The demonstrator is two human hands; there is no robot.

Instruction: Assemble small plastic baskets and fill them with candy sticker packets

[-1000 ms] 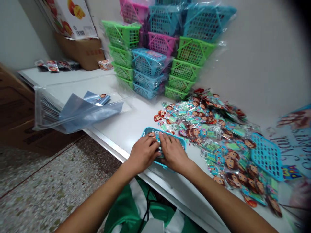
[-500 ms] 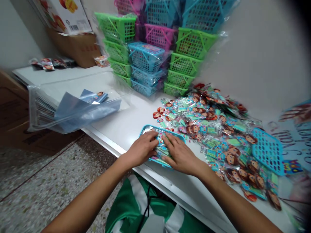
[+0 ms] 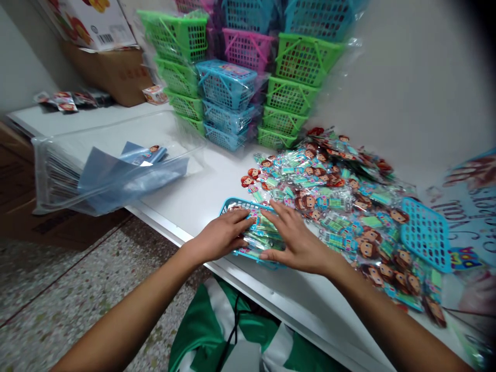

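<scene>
A blue plastic basket (image 3: 228,204) stands near the table's front edge, filled with small clear packets (image 3: 259,239) that have printed doll-head cards and green contents. My left hand (image 3: 221,235) rests over the basket's left part, fingers stretched over the packets. Over its right part is my right hand (image 3: 296,240), fingers spread and thumb toward the near rim; whether it touches the packets I cannot tell. Just beyond and to the right spreads a large pile of the same packets (image 3: 333,201). A flat blue lattice lid (image 3: 425,233) lies at the pile's right side.
Stacked green baskets (image 3: 298,59), blue baskets (image 3: 228,85) and a pink basket (image 3: 248,49), wrapped in clear plastic, stand at the back. Clear plastic bags (image 3: 96,175) overhang the table's left edge. Cardboard boxes (image 3: 108,72) sit at the back left.
My right hand has shifted right and lifted a little, its fingers spreading and uncovering more packets. My left hand has stayed over the basket's left part. The whole view has shifted slightly.
</scene>
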